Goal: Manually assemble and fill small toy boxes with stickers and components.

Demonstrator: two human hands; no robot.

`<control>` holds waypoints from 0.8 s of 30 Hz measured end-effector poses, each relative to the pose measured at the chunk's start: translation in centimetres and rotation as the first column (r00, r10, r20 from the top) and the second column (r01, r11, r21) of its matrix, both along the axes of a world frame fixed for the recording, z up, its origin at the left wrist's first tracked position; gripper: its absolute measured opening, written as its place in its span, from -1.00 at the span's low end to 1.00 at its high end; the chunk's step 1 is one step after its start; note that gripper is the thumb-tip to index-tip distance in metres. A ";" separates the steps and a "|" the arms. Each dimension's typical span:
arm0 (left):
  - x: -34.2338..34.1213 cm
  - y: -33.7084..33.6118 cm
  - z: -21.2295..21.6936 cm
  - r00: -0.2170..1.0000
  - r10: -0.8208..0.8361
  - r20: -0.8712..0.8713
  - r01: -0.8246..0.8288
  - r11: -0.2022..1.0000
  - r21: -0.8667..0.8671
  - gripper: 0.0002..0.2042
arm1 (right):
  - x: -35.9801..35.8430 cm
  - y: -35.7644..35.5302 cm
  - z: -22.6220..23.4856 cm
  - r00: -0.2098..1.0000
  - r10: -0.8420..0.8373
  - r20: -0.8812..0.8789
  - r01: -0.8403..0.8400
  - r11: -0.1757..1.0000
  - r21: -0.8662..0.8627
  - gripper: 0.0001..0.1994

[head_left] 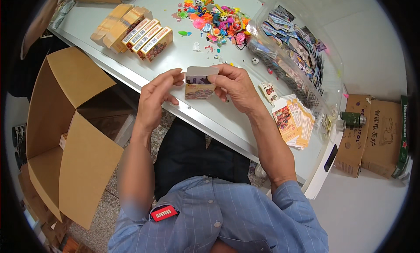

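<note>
white table (175, 57) | open box (198, 91) | right hand (240, 87) pinching its right edge | left hand (154, 97) spread just left

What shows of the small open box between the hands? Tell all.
The small open box looks like thin card, printed yellowish and white with reddish figures. Its plain grey flap stands up at the back; something dark purplish shows inside. Upright, it is near the edge of the table, support unclear. The right hand touches its upper right; the left hand is beside it, contact unclear.
</note>
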State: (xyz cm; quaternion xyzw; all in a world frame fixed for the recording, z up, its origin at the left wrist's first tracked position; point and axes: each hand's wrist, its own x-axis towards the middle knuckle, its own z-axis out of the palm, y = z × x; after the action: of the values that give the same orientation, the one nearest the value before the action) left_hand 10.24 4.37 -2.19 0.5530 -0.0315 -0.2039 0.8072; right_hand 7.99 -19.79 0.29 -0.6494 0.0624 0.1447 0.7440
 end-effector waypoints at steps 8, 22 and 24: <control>1.8 -1.1 -0.3 0.949 -0.207 -0.238 0.183 0.976 -0.117 -0.77 | -0.6 0.8 -1.0 0.996 -0.051 0.067 0.047 0.997 0.058 -0.78; 1.6 -2.1 -0.5 0.939 -0.140 0.313 0.117 0.989 0.092 -0.80 | -1.8 0.1 -4.2 0.691 0.059 0.720 0.275 0.900 -0.337 -0.73; 2.2 -1.8 -0.8 0.922 -0.229 0.313 0.155 0.957 0.245 -0.80 | -2.9 0.3 -3.9 0.732 0.101 0.674 0.270 0.865 -0.423 -0.73</control>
State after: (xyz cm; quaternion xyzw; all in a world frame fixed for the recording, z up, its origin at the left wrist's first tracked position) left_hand 12.45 2.57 -2.97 0.6582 -0.2013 -0.1867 0.7010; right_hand 5.08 -19.44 -3.56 -0.8207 -0.1470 -0.1574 0.5293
